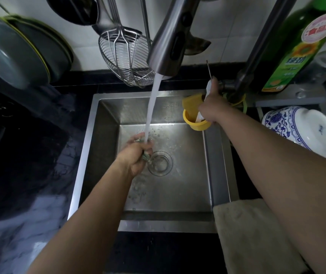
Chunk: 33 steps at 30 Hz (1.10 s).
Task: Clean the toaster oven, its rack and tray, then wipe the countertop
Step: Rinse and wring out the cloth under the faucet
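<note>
1. So, mid-rinse at the sink (106, 107): left hand (138, 153) curled round something small and wet under the faucet (170, 36) stream, right by the drain (160, 163). Can't tell what exactly.
2. Right hand (211, 103) gripping a white-handled tool standing in the yellow holder (195, 120), next to a yellow sponge (190, 101).
3. No toaster oven, rack or tray anywhere in view.
4. Probably early or between steps. Dark bench (39, 155) not visibly wiped; beige cloth (253, 234) lying by the sink.
</note>
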Tool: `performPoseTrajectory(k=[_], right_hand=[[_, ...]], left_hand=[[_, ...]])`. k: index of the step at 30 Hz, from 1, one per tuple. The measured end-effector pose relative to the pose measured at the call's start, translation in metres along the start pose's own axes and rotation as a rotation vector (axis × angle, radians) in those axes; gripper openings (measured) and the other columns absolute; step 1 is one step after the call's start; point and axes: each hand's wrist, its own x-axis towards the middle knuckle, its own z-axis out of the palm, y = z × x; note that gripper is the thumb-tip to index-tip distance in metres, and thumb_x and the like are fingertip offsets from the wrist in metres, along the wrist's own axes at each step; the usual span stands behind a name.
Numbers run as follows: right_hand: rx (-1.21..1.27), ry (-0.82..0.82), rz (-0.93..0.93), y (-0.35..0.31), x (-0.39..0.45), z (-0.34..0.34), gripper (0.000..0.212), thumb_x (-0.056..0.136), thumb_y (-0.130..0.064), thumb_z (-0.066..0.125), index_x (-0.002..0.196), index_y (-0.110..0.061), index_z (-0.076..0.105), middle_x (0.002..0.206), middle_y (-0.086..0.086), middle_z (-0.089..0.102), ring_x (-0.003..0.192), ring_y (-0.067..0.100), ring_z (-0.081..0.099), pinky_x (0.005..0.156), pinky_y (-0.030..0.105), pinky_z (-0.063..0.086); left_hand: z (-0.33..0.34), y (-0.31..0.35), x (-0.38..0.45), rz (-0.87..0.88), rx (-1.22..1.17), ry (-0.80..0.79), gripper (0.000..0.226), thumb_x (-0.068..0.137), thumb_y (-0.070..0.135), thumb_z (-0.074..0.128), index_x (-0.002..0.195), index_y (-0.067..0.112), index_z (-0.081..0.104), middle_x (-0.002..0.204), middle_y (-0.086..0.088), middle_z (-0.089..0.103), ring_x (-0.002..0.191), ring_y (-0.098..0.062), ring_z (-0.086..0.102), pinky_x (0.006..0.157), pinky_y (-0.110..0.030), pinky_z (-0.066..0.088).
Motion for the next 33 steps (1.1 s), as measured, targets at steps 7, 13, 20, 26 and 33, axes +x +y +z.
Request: performPoseTrajectory(k=[7, 13, 20, 26, 33], right_hand=[[-0.019, -0.001, 0.004, 0.0, 0.003, 0.001, 0.104, 0.093, -0.006, 0.052, 0.148, -0.043, -0.029, 0.087, 0.015, 0.05, 0.074, 0.028, 0.062, 0.068, 0.043, 0.056], [-0.015, 0.02, -0.006, 0.002, 0.011, 0.008, 0.104, 0.091, -0.011, 0.052, 0.147, -0.045, -0.03, 0.134, 0.024, 0.049, 0.091, 0.035, 0.062, 0.087, 0.05, 0.055], [0.007, 0.005, -0.011, 0.004, 0.015, 0.007, 0.101, 0.091, -0.009, 0.045, 0.146, -0.044, -0.031, 0.151, 0.025, 0.034, 0.096, 0.035, 0.062, 0.093, 0.051, 0.053], [-0.024, 0.01, -0.002, 0.0, 0.012, 0.007, 0.1, 0.089, -0.008, 0.043, 0.146, -0.043, -0.032, 0.146, 0.029, 0.039, 0.085, 0.033, 0.062, 0.078, 0.043, 0.054], [-0.04, 0.002, -0.001, -0.001, 0.006, 0.004, 0.103, 0.09, -0.005, 0.046, 0.148, -0.04, -0.032, 0.141, 0.029, 0.043, 0.086, 0.033, 0.062, 0.08, 0.044, 0.055]], left_hand=[[0.003, 0.019, -0.01, 0.01, 0.18, -0.056, 0.026, 0.11, 0.012, 0.041, 0.094, 0.011, 0.062, 0.07, -0.002, 0.053, 0.048, -0.005, 0.039, 0.033, -0.015, 0.022], [0.005, 0.027, 0.002, 0.023, 0.316, 0.139, 0.039, 0.104, 0.037, 0.043, 0.066, 0.027, 0.044, 0.062, 0.006, 0.037, 0.045, -0.008, 0.029, 0.04, -0.018, 0.017], [0.017, 0.009, 0.016, 0.041, 0.251, 0.203, 0.031, 0.097, 0.025, 0.04, 0.068, 0.024, 0.047, 0.056, 0.006, 0.038, 0.04, -0.011, 0.029, 0.039, -0.016, 0.018], [0.018, 0.013, 0.008, -0.151, 0.256, -0.11, 0.048, 0.102, 0.053, 0.036, 0.084, 0.018, 0.063, 0.079, -0.004, 0.063, 0.067, -0.019, 0.059, 0.066, -0.031, 0.048], [0.013, 0.007, 0.009, 0.121, 0.397, 0.015, 0.046, 0.082, -0.022, 0.051, 0.12, 0.003, 0.061, 0.094, -0.013, 0.066, 0.077, -0.022, 0.068, 0.047, -0.026, 0.051]])
